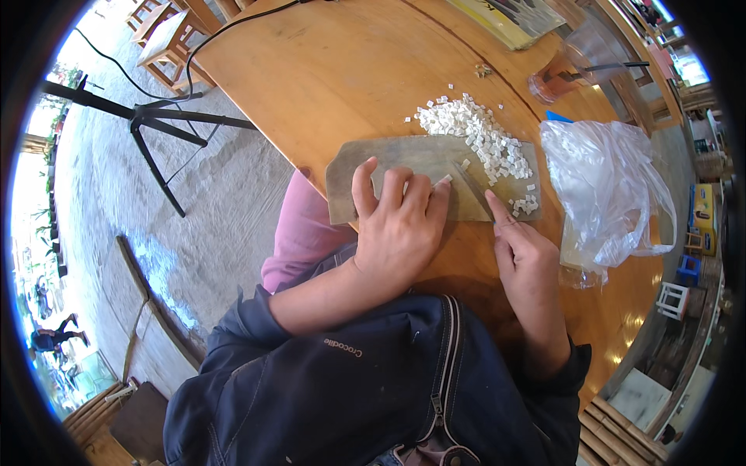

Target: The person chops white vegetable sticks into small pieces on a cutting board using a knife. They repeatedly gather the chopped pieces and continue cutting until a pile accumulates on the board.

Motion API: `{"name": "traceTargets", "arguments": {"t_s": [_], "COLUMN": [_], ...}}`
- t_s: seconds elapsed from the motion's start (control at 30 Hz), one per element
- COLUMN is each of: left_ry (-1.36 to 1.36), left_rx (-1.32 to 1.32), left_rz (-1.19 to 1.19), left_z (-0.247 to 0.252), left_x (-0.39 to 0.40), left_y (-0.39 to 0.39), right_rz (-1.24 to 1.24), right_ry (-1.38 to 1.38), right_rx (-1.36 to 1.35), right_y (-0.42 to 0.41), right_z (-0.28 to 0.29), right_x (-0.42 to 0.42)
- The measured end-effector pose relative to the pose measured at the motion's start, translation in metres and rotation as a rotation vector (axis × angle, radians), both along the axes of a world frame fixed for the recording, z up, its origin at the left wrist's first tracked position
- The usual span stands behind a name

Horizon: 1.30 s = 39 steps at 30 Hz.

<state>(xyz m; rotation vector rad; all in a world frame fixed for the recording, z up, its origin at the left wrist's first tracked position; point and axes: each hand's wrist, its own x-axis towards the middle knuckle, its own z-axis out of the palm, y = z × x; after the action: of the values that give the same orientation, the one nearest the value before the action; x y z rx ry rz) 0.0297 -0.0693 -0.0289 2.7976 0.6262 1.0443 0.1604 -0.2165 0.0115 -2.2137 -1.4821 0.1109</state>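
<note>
A thin grey-brown cutting board [384, 152] lies near the table's edge in front of me. My left hand [396, 224] arches over it, palm down with bent fingers. Under its rightmost fingertip, that hand pins a small white piece [444, 180]; most of what lies beneath the palm is hidden. My right hand [521, 247] grips a knife, one finger stretched along it. The narrow knife blade [471, 185] points up and left, just right of the white piece. Small white squares [495, 148] are heaped over the board's far right part and the table behind.
Right of the board sits a crumpled clear plastic bag [594, 180]. Beyond it stands a plastic cup [551, 81] with amber drink and a black straw. A yellow printed packet [507, 23] lies on the wooden table [326, 64]. To the left is a black tripod [140, 116].
</note>
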Motion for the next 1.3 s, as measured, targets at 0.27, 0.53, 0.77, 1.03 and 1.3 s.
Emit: {"name": "traceTargets", "arguments": {"t_s": [0.27, 0.53, 0.77, 1.03, 1.3], "left_ry": [-0.009, -0.012, -0.029, -0.025, -0.025], "left_rx": [-0.005, 0.006, 0.001, 0.006, -0.005], "left_rz": [-0.006, 0.001, 0.007, 0.006, 0.010], "left_z": [-0.002, -0.001, -0.001, -0.002, -0.003], "left_x": [0.001, 0.001, -0.004, -0.005, -0.007], "left_y": [0.001, -0.001, -0.004, -0.004, -0.007], "right_rz": [0.020, 0.019, 0.018, 0.043, 0.020], "right_ry": [0.061, -0.033, 0.051, 0.047, -0.086], "right_rx": [-0.034, -0.098, 0.002, -0.048, -0.106], "right_y": [0.003, 0.005, 0.001, 0.003, 0.003], "right_z": [0.007, 0.009, 0.004, 0.008, 0.008], "right_x": [-0.005, -0.011, -0.004, -0.009, -0.016]}}
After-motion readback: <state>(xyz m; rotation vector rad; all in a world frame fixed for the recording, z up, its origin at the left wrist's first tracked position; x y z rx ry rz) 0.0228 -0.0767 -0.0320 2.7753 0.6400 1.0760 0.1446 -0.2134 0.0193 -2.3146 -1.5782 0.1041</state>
